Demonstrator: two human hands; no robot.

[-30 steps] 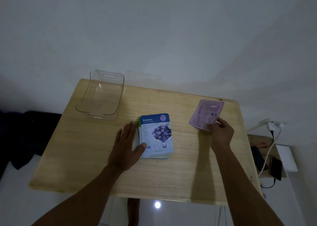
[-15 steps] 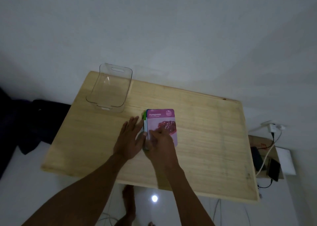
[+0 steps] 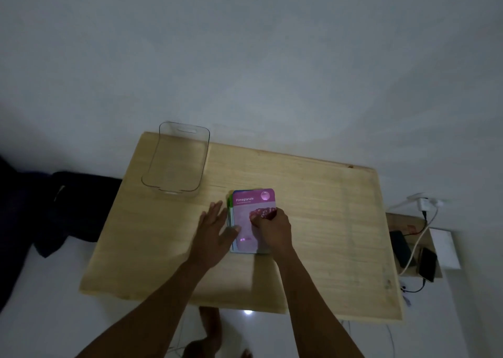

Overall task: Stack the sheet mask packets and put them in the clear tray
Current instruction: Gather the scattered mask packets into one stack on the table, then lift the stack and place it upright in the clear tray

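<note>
A stack of sheet mask packets [image 3: 251,205] lies at the middle of the wooden table [image 3: 326,221], with a pink Pomegranate packet on top and green and blue edges showing beneath. My left hand [image 3: 213,231] lies flat with fingers spread against the stack's left side, thumb on its edge. My right hand [image 3: 270,228] rests on top of the pink packet, fingers curled and pressing down on it. The clear tray [image 3: 202,167] stands empty at the table's far left corner, apart from both hands.
A dark bag or cloth [image 3: 68,208] lies on the floor left of the table. To the right, a low shelf [image 3: 408,221] holds a phone [image 3: 427,263], a dark box and charger cables. My feet [image 3: 212,336] show below the table's near edge.
My right hand carried the pink packet from the table's right side onto the blueberry packet and now presses on it. My left hand stayed beside the stack.
</note>
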